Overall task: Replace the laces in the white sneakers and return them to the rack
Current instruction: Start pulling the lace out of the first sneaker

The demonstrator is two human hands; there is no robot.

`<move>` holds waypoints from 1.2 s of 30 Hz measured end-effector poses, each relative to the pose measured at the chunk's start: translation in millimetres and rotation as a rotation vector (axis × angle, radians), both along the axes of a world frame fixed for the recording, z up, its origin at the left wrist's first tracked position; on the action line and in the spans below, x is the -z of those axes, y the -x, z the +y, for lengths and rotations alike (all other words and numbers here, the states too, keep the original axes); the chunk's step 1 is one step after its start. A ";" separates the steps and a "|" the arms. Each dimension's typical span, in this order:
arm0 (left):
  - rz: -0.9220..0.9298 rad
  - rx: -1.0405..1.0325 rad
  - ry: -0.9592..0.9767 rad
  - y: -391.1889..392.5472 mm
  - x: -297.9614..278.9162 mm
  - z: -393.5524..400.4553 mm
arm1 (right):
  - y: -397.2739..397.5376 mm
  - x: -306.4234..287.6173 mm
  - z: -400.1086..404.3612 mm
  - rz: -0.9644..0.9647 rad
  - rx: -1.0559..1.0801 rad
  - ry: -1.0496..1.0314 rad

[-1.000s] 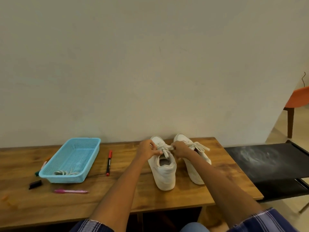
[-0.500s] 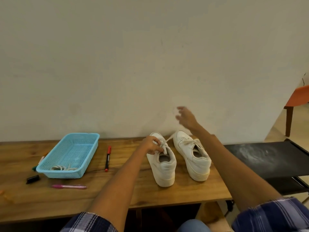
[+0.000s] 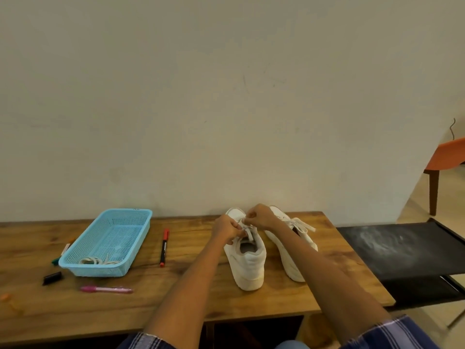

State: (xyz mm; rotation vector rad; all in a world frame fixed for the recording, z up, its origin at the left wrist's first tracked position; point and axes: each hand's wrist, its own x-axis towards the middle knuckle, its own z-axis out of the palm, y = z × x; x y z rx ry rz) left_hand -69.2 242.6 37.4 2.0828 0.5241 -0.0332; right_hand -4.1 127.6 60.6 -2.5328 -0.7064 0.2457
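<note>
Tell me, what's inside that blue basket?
A loose bundle of white laces lies at the blue basket's near end. The near wall hides part of them; the remaining floor looks bare.

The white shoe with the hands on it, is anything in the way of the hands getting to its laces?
Nothing visible is. The left hand and the right hand are both on the lace of the left sneaker, pinching it. The other sneaker stands to the right, out of the way.

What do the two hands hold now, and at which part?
Both the left hand and the right hand pinch the lace of the left sneaker, near its top eyelets, at the free ends.
</note>
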 end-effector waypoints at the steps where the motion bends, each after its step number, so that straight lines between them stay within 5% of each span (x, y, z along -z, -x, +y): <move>1: 0.006 0.005 -0.007 -0.2 -0.1 -0.1 | -3.8 -0.5 1.1 -0.016 0.048 -0.080; 6: 0.022 0.037 -0.028 -1.0 1.2 1.3 | -34.5 -37.7 -6.8 -0.131 0.615 -0.825; 8: 0.019 0.047 -0.032 -1.8 2.5 1.1 | -37.2 -56.6 -14.0 -0.155 0.564 -0.950; 11: 0.015 0.044 -0.024 -2.9 2.8 -1.0 | -32.0 -60.5 -16.3 -0.056 0.295 -0.750; 18: 0.035 0.047 -0.029 -3.3 -2.3 -3.6 | -6.1 -24.0 -25.8 0.169 0.061 -0.020; 21: 0.015 -0.049 -0.088 -0.5 -1.4 -9.3 | 8.9 -9.3 -23.5 0.197 -0.003 0.140; 25: -0.121 -0.161 0.079 -3.0 -7.6 -16.1 | 6.8 -9.8 -18.6 0.059 0.024 0.180; 29: -0.171 -0.273 0.461 -6.0 -23.8 -17.5 | -2.9 -33.8 -15.9 0.156 0.055 0.203; 33: -0.267 -0.286 0.631 -13.3 -50.3 -7.8 | -6.0 -55.7 -15.0 0.116 0.110 0.232; 36: -0.404 -0.257 0.623 -19.2 -77.9 -5.4 | -10.0 -58.5 -8.0 0.021 0.229 -0.090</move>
